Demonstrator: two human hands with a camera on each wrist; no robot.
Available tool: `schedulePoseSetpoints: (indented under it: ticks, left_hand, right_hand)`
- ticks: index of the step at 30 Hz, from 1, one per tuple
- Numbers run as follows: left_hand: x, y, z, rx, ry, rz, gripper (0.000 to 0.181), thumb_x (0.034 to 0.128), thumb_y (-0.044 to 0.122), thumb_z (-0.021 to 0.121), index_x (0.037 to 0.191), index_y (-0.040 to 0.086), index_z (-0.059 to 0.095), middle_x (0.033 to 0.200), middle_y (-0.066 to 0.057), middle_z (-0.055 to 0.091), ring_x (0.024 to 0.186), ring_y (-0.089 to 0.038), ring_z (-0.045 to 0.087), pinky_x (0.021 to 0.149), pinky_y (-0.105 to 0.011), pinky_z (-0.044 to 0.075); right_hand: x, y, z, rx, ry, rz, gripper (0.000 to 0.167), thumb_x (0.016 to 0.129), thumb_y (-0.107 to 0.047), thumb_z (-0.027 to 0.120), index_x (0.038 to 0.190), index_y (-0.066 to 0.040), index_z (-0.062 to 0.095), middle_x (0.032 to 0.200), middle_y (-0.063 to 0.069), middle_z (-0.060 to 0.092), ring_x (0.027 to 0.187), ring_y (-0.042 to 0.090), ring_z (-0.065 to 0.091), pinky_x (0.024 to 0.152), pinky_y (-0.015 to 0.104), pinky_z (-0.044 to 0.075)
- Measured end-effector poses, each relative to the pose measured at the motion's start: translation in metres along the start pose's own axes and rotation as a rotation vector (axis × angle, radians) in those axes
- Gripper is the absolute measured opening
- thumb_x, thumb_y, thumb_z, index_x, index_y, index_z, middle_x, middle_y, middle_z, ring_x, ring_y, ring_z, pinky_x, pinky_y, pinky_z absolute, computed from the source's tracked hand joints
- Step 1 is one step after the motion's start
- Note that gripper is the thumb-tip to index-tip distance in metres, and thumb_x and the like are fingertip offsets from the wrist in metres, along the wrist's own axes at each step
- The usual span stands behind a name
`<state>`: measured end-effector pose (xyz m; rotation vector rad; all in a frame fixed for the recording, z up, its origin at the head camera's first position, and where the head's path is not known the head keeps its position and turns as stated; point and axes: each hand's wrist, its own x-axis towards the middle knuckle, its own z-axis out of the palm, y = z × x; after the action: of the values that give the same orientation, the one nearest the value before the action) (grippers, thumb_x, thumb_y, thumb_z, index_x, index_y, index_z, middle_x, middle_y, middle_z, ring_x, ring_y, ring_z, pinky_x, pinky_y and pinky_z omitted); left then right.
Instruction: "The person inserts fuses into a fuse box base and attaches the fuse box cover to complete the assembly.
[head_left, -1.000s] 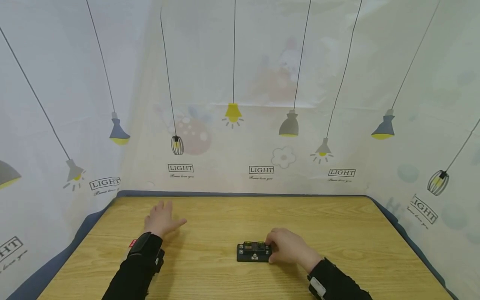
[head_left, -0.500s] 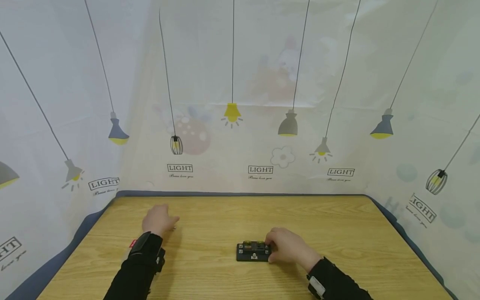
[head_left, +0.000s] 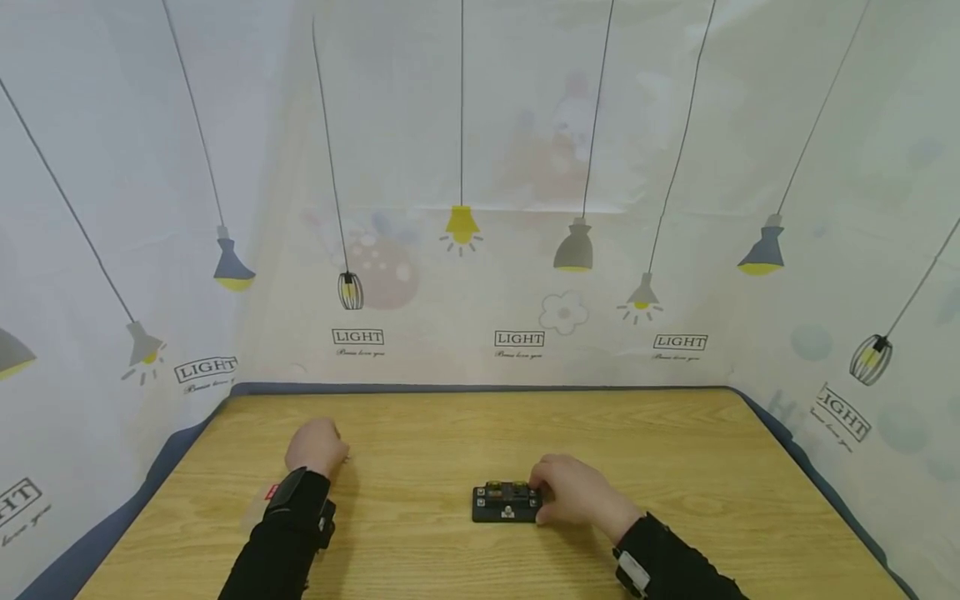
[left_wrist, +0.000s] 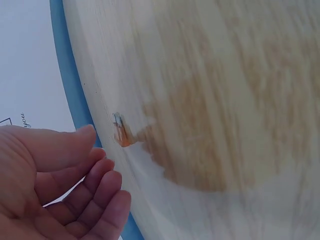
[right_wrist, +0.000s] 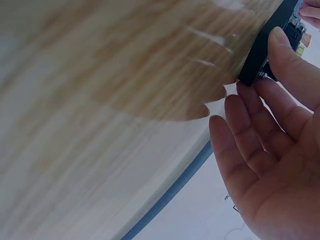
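Observation:
The black block (head_left: pixel 506 503), with metal terminals and yellowish parts on top, rests on the wooden table. My right hand (head_left: pixel 581 497) pinches its right end; the right wrist view shows thumb and fingertips on the block (right_wrist: pixel 265 47). At the left, my left hand (head_left: pixel 317 447) is low over the table with bent fingers. In the left wrist view a small clear and orange piece (left_wrist: pixel 122 131) lies just beyond the loosely curved fingers of the left hand (left_wrist: pixel 65 182), with a gap between. Nothing shows between thumb and fingers there.
A red tag (head_left: pixel 272 492) lies beside the left wrist, partly hidden by the sleeve. The wooden table (head_left: pixel 420 433) has a blue-grey border, and a pale sheet (head_left: pixel 420 358) printed with lamps rises behind it and at both sides.
My left hand's fingers, spread wide earlier, have bent inward, and the hand has lowered slightly toward me. More shows around the red tag. My right hand keeps its grip on the block.

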<state>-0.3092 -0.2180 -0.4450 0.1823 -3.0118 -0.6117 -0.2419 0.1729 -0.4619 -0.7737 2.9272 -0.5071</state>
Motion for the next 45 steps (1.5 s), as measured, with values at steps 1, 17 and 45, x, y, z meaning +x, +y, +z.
schedulePoseSetpoints:
  ticks: [1, 17, 45]
  left_hand:
    - [0.0007, -0.0004, 0.0009, 0.0, 0.002, -0.008, 0.011, 0.0802, 0.008, 0.072, 0.08, -0.001, 0.065, 0.083, -0.016, 0.065, 0.078, -0.033, 0.061, 0.071, -0.049, 0.051]
    - [-0.0048, 0.0015, 0.0021, -0.014, -0.042, -0.089, 0.023, 0.0808, 0.014, 0.08, 0.09, -0.006, 0.072, 0.093, -0.024, 0.069, 0.079, -0.034, 0.063, 0.071, -0.05, 0.054]
    - [0.0043, -0.0058, 0.0096, -0.018, -0.063, -0.135, 0.03, 0.083, 0.012, 0.075, 0.107, -0.005, 0.069, 0.108, -0.027, 0.066, 0.087, -0.036, 0.064, 0.07, -0.052, 0.054]
  right_hand:
    - [0.0001, -0.0003, 0.0, 0.0, -0.002, 0.001, 0.033, 0.073, -0.02, 0.089, 0.099, -0.012, 0.071, 0.092, -0.005, 0.06, 0.083, 0.013, 0.055, 0.081, 0.038, 0.05]
    - [0.0007, 0.0, 0.0003, -0.007, -0.004, 0.005, 0.033, 0.073, -0.021, 0.089, 0.099, -0.012, 0.072, 0.092, -0.005, 0.06, 0.084, 0.013, 0.056, 0.08, 0.038, 0.05]
    - [0.0008, -0.0003, -0.0005, -0.004, -0.01, 0.001, 0.033, 0.074, -0.022, 0.088, 0.101, -0.012, 0.072, 0.095, -0.005, 0.061, 0.088, 0.015, 0.056, 0.083, 0.038, 0.051]
